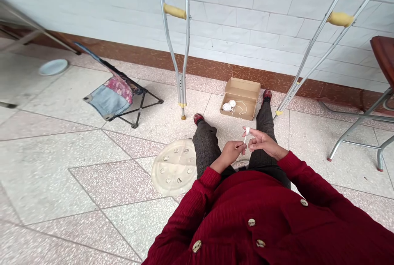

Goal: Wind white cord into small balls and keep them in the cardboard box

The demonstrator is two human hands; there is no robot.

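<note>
My left hand [233, 153] is closed in a pinch on a short taut length of white yarn [245, 139]. The yarn runs up to a small white winding [248, 130] around the outstretched fingertips of my right hand [265, 141]. My right hand's fingers point left, with the thumb side apart from them. Both hands are close together above my lap, between my knees. In front of my feet, an open cardboard box [242, 84] holds white yarn balls [228, 106] and loose strands. A thin strand seems to trail from the box toward my hands.
Two metal crutches with yellow grips, a left crutch [181, 76] and a right crutch [303, 78], lean on the tiled wall. A folding stool [112, 96] stands left. A round cream mat [172, 166] lies beside my leg. A chair [366, 117] is right; a pale dish [53, 67] lies far left.
</note>
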